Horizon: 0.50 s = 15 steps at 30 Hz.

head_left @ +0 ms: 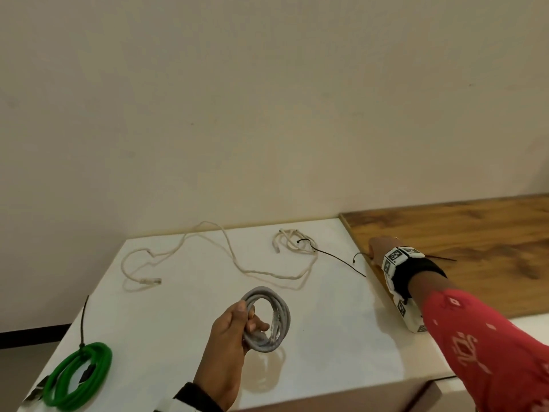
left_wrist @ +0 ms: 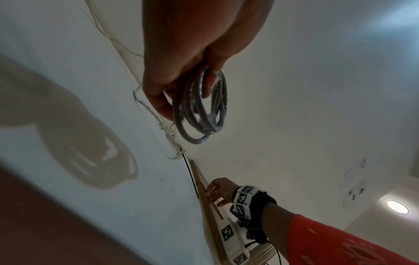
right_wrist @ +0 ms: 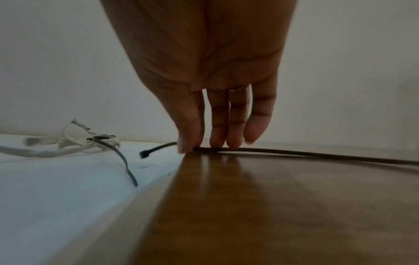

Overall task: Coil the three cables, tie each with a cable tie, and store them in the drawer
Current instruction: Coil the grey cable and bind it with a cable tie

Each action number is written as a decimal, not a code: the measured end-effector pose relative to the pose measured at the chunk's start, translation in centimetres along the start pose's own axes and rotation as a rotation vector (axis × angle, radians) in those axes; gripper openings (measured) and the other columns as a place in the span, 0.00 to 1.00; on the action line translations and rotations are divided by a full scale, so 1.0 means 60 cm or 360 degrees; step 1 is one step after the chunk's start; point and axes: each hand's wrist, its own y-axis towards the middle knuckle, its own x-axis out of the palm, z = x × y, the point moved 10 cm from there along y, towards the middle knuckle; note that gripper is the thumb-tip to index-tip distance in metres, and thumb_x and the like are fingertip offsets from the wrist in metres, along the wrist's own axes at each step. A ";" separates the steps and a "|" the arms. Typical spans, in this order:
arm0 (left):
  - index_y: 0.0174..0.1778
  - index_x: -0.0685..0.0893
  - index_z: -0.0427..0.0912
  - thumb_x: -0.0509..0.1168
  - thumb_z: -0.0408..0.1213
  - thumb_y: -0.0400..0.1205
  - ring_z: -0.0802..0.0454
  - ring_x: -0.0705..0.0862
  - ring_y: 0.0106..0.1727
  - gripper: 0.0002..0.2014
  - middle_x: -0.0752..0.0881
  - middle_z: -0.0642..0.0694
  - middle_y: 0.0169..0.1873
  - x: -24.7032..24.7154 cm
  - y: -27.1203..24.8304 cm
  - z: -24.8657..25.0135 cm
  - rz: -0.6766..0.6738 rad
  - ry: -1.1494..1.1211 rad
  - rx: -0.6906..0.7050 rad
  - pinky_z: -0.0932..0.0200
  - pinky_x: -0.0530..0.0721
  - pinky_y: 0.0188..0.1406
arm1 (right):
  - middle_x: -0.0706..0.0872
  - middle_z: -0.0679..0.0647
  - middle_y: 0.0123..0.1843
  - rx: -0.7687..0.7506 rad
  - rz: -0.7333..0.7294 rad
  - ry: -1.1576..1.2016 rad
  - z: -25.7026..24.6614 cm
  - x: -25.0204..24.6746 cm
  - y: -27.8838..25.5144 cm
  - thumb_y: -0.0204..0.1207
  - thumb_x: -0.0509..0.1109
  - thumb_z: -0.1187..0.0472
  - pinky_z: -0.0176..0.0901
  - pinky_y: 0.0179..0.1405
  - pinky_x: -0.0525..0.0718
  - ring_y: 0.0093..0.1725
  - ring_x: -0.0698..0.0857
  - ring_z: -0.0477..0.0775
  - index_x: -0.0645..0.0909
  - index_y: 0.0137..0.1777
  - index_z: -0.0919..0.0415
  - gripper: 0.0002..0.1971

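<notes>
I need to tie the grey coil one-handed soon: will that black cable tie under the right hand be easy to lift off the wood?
Probably fiddly. The cable tie lies thin and flat on the glossy wood, so the fingers may slip. It looks springy, not limp: its head end juts past the edge unsupported.

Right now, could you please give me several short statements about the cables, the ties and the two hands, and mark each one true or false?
1. The left hand grips the coiled grey cable above the white tabletop. True.
2. The coiled green cable has no tie on it. False: a dark tie is cinched round it, its tail sticking up.
3. The right hand has its fingertips on a loose black cable tie at the edge of the brown wooden board. True.
4. The cream cable is fully coiled. False: most of it lies strung out across the tabletop.
5. The grey cable already carries a tie. False: none shows on it.
</notes>
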 end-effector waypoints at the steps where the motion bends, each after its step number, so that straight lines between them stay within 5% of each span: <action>1: 0.35 0.75 0.38 0.49 0.40 0.85 0.53 0.81 0.31 0.17 0.73 0.49 0.21 -0.003 0.000 0.000 0.0013 0.0012 -0.0001 0.55 0.78 0.40 | 0.87 0.60 0.57 0.0017 -0.0022 -0.0007 0.001 0.001 -0.002 0.74 0.68 0.64 0.45 0.51 0.82 0.57 0.86 0.61 0.81 0.55 0.65 0.11; 4: 0.35 0.75 0.40 0.49 0.41 0.85 0.51 0.79 0.34 0.17 0.73 0.51 0.20 -0.008 -0.006 0.000 0.0043 0.0033 -0.0014 0.53 0.79 0.41 | 0.86 0.61 0.49 0.0018 -0.0059 -0.0008 0.000 0.004 -0.016 0.76 0.66 0.62 0.43 0.44 0.79 0.49 0.85 0.60 0.80 0.45 0.64 0.05; 7: 0.35 0.75 0.40 0.50 0.42 0.85 0.52 0.79 0.35 0.16 0.74 0.51 0.21 -0.006 -0.020 0.006 0.0059 0.0053 -0.0025 0.52 0.82 0.39 | 0.80 0.55 0.37 0.0014 0.0026 0.0127 -0.002 -0.010 -0.039 0.79 0.61 0.61 0.42 0.35 0.74 0.33 0.76 0.54 0.66 0.28 0.57 0.17; 11: 0.35 0.73 0.39 0.49 0.39 0.86 0.51 0.77 0.35 0.15 0.71 0.46 0.26 -0.009 -0.042 0.032 0.0107 0.0120 0.0037 0.54 0.83 0.37 | 0.83 0.53 0.34 -0.0303 0.0157 0.0529 -0.062 -0.059 -0.136 0.76 0.62 0.64 0.44 0.38 0.80 0.42 0.83 0.59 0.76 0.33 0.58 0.10; 15: 0.32 0.72 0.41 0.49 0.36 0.86 0.52 0.76 0.33 0.16 0.71 0.45 0.27 -0.017 -0.075 0.050 0.0189 0.0290 0.0150 0.55 0.75 0.38 | 0.85 0.49 0.29 -0.0633 -0.0013 0.1110 -0.150 -0.078 -0.296 0.75 0.67 0.67 0.32 0.31 0.82 0.31 0.84 0.45 0.83 0.39 0.59 0.06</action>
